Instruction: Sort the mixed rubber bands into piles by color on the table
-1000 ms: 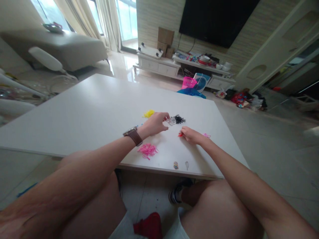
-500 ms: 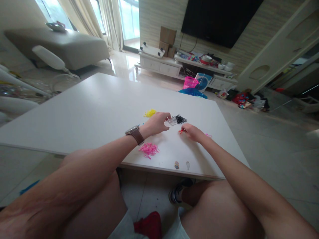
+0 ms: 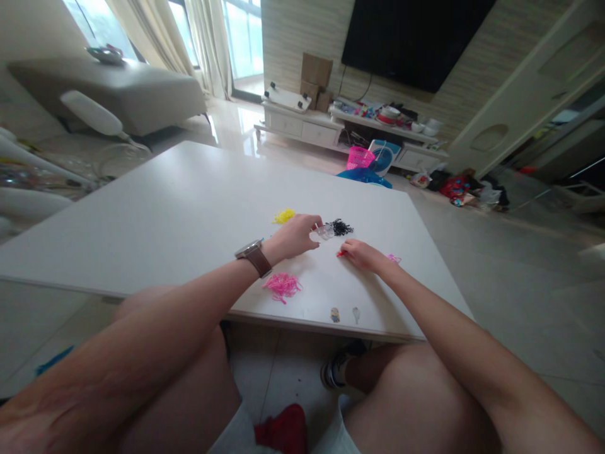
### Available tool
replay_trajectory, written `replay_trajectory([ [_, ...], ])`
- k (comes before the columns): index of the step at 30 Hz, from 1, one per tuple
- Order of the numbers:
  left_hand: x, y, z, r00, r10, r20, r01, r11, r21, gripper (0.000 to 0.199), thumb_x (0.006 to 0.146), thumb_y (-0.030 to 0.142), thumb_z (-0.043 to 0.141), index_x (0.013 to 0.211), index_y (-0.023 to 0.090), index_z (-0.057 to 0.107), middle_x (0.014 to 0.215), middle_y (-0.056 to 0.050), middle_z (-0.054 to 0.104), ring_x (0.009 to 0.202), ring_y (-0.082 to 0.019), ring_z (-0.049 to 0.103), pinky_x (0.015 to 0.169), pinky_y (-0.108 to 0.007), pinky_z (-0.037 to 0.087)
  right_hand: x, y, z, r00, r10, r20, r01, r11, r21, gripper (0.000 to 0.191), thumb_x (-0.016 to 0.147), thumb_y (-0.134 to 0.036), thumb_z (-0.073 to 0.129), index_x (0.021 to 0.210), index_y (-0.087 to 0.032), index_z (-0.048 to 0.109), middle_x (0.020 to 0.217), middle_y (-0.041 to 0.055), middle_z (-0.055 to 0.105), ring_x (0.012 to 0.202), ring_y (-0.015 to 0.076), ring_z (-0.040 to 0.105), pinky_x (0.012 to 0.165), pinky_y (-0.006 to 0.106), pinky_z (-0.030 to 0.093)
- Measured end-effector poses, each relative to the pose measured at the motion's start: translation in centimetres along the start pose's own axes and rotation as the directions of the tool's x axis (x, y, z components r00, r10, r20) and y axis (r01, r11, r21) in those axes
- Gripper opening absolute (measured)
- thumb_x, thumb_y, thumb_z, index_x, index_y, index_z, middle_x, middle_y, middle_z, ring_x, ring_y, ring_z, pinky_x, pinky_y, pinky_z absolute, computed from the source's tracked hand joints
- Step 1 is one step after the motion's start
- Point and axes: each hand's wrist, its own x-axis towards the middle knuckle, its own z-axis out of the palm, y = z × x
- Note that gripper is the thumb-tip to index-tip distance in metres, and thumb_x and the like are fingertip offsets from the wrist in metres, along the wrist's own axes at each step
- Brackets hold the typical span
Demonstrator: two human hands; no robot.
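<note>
My left hand (image 3: 302,234), with a watch on its wrist, is closed on a small clear plastic piece (image 3: 325,232) just above the white table (image 3: 198,208). Right beyond that piece lies a heap of small black bands or strips (image 3: 341,227). My right hand (image 3: 358,253) pinches a small red strip (image 3: 340,253) close to the tabletop. A yellow heap (image 3: 284,216) of similar strips lies past my left hand, and a pink heap (image 3: 282,287) lies nearer me. Some pink strips (image 3: 394,258) show beside my right wrist.
Two small stickers or charms, a yellow-blue figure (image 3: 335,314) and a pale one (image 3: 356,314), lie near the table's front edge. Beyond the table stand a pink basket (image 3: 360,157) and a TV cabinet (image 3: 302,129). White chairs (image 3: 89,112) are at the left.
My right hand has shifted slightly toward me, and less of the red strip shows at its fingertips. My left hand keeps its hold on the clear piece.
</note>
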Motion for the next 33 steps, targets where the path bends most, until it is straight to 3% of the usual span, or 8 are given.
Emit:
replay_trajectory([
  [5, 0.0, -0.3, 0.1, 1.000, 0.026, 0.014, -0.027, 0.997, 0.069, 0.034, 0.069, 0.019, 0.071, 0.103, 0.018, 0.072, 0.095, -0.007, 0.073, 0.085, -0.021, 0.067, 0.074, -0.029, 0.051, 0.3, -0.7, -0.9, 0.997, 0.038, -0.065, -0.034, 0.997, 0.068, 0.010, 0.089, -0.009, 0.050, 0.084, -0.017, 0.054, 0.085, 0.0066, 0.058, 0.076, 0.0176, 0.050, 0.072, 0.029, 0.039],
  [12, -0.1, -0.4, 0.4, 0.998, 0.023, 0.063, -0.032, 0.989, 0.147, 0.038, 0.068, 0.023, 0.075, 0.106, 0.018, 0.074, 0.099, -0.008, 0.074, 0.090, -0.023, 0.068, 0.080, -0.031, 0.052, 0.3, -3.1, -5.2, 0.970, 0.026, -0.242, 0.010, 0.989, 0.146, 0.011, 0.083, -0.008, 0.047, 0.084, -0.019, 0.051, 0.083, 0.0044, 0.055, 0.072, 0.0173, 0.048, 0.068, 0.030, 0.037],
  [17, -0.3, 0.0, 0.6, 0.996, 0.033, 0.089, -0.045, 0.990, 0.135, 0.038, 0.068, 0.024, 0.075, 0.105, 0.016, 0.075, 0.100, -0.010, 0.074, 0.091, -0.025, 0.068, 0.081, -0.033, 0.052, 0.2, -5.2, -6.6, 0.965, 0.017, -0.262, 0.018, 0.991, 0.133, 0.012, 0.083, -0.007, 0.048, 0.083, -0.019, 0.050, 0.083, 0.0052, 0.055, 0.071, 0.0173, 0.048, 0.069, 0.030, 0.038],
  [22, -0.4, 0.0, 0.8, 0.996, 0.038, 0.083, -0.048, 0.991, 0.125, 0.038, 0.068, 0.024, 0.075, 0.106, 0.018, 0.076, 0.099, -0.009, 0.074, 0.089, -0.024, 0.068, 0.080, -0.032, 0.052, 0.6, -6.9, -6.7, 0.973, -0.020, -0.230, 0.041, 0.995, 0.089, 0.013, 0.086, -0.008, 0.048, 0.087, -0.019, 0.055, 0.090, 0.0075, 0.058, 0.076, 0.0184, 0.052, 0.072, 0.031, 0.041],
  [24, -0.4, -0.1, 1.0, 0.995, 0.054, 0.079, -0.063, 0.992, 0.112, 0.038, 0.068, 0.024, 0.075, 0.106, 0.017, 0.076, 0.098, -0.009, 0.074, 0.087, -0.024, 0.068, 0.079, -0.032, 0.052, 0.7, -7.4, -6.6, 0.969, -0.007, -0.248, 0.044, 0.988, 0.145, 0.011, 0.087, -0.010, 0.050, 0.087, -0.019, 0.056, 0.089, 0.0067, 0.060, 0.076, 0.0180, 0.054, 0.071, 0.030, 0.043],
  [29, -0.3, -0.3, 1.2, 0.994, 0.092, 0.060, -0.095, 0.994, 0.059, 0.033, 0.070, 0.023, 0.073, 0.102, 0.017, 0.076, 0.094, -0.009, 0.075, 0.084, -0.023, 0.068, 0.076, -0.032, 0.051, 0.9, -8.2, -6.3, 0.918, 0.135, -0.372, 0.050, 0.893, 0.448, 0.004, 0.087, -0.019, 0.061, 0.089, -0.020, 0.058, 0.083, 0.0026, 0.067, 0.074, 0.0160, 0.063, 0.071, 0.029, 0.050],
  [33, 0.0, -0.5, 1.1, 0.997, 0.065, 0.043, -0.065, 0.998, -0.008, 0.032, 0.069, 0.024, 0.075, 0.101, 0.017, 0.075, 0.092, -0.008, 0.074, 0.082, -0.021, 0.068, 0.074, -0.030, 0.051, 0.8, -8.8, -6.8, 0.848, 0.191, -0.495, 0.069, 0.885, 0.461, 0.005, 0.085, -0.022, 0.063, 0.086, -0.020, 0.059, 0.081, 0.0015, 0.066, 0.074, 0.0153, 0.063, 0.071, 0.029, 0.052],
])
